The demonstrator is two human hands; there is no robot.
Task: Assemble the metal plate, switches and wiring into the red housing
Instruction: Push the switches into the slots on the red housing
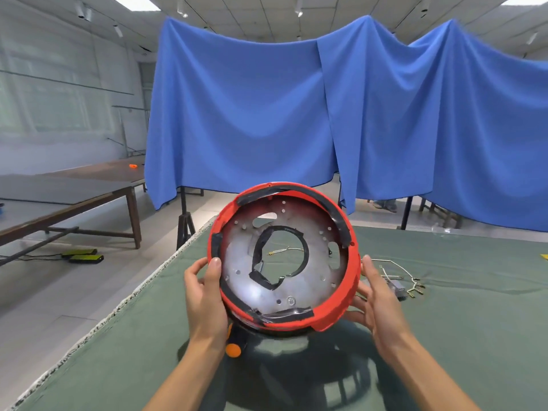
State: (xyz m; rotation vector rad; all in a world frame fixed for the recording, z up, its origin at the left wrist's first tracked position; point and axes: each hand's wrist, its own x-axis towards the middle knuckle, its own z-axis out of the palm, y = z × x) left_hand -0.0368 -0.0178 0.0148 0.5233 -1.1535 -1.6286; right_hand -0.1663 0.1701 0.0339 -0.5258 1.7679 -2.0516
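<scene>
Far left, a long brown side table [89,185] carries a small orange object [133,166]. On the floor below it lie two yellow-and-black flat units [84,256] with a cable. A blue cloth [296,114] hangs across the background on stands.

I see the green-covered bench [444,336] filling the lower frame. My left hand [204,295] grips the left rim of the red housing [350,292], thumb lying over the edge onto the inner face, fingers curled behind. An orange-capped handle [233,345] pokes out just under that wrist, partly hidden by it.

The housing is held up off the bench at centre, tilted so its open side faces me. The metal plate [246,292] sits inside it, round, with a big central hole ringed in black tape [264,280]; more black tape strips run along the housing rim. Through the hole I see a bit of wire on the bench beyond.

My right hand [376,301] cups the right rim, fingers fairly straight, thumb up alongside the edge.

Right of that hand, the wiring [400,269] lies loose on the bench with a small grey switch block [398,289] beside it. A yellow corner [544,256] shows at the far right edge.
</scene>
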